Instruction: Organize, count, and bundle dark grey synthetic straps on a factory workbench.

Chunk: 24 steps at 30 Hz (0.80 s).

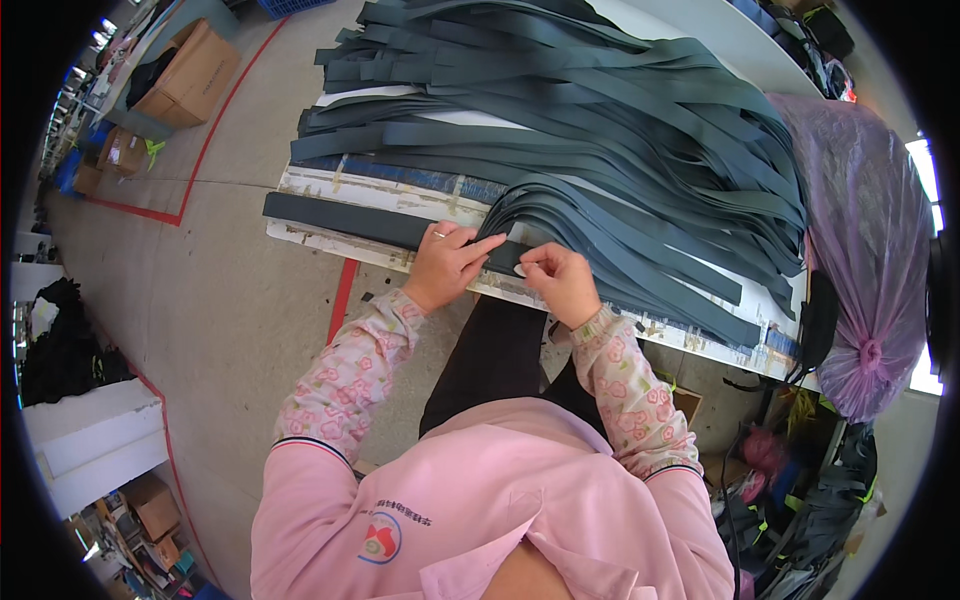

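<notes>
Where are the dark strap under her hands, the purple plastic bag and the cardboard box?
dark strap point(340, 219), head view, its flat bare stretch left of the hands.
purple plastic bag point(865, 230), head view, its bulging side.
cardboard box point(190, 72), head view, its top flap.

Table: in front of the person, its near edge at the hands.
Single strip: flat along the table's near edge, running leftward from the hands.
Left hand: on the strip.
Right hand: just right of the left hand, at the strip's end.
Heap of strips: behind the hands, spread across the table.
Bag: right of the table.
Cardboard box: far left, on the floor.
</notes>
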{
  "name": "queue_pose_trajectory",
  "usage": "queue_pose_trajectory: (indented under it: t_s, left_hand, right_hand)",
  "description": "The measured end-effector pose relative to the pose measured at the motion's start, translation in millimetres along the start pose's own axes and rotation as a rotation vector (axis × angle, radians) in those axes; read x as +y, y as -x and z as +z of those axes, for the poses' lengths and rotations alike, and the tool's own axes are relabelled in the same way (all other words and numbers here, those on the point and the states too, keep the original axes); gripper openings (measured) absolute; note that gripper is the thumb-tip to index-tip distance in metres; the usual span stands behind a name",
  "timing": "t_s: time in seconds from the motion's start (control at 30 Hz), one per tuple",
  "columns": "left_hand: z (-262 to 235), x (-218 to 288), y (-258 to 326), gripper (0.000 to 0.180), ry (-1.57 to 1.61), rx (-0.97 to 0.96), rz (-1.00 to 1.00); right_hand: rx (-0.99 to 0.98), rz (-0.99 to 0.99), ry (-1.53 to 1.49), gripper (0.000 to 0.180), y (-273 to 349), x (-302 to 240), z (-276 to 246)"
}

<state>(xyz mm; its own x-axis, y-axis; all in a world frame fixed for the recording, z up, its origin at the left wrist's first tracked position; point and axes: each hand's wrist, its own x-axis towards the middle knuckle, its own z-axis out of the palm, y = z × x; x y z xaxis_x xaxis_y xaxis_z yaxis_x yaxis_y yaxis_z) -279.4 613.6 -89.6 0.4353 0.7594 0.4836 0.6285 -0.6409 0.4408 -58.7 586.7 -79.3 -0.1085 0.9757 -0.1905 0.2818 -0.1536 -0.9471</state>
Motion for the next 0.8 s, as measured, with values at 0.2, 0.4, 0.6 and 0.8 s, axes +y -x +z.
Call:
queue_pose_trajectory:
  t_s: [0.2, 0.4, 0.6, 0.8]
  left_hand:
    - [0.5, -2.2, -1.5, 0.042, -0.036, 0.022, 0.046]
    - [0.1, -5.1, -2.0, 0.040, -0.025, -0.013, 0.059]
    - [-1.2, -1.0, -3.5, 0.043, 0.029, -0.029, 0.043]
    - [0.4, -1.7, -2.0, 0.047, 0.013, -0.043, 0.038]
  right_hand:
    - [0.152, 0.076, 0.036, 0.008, 46.3, 17.7, -101.1]
    - [0.253, 0.004, 0.243, 0.010, 69.5, 28.0, -120.8]
    - [0.277, -0.034, 0.306, 0.010, 70.8, 26.6, -116.8]
    - [0.290, -0.033, 0.333, 0.009, 71.9, 26.5, -112.3]
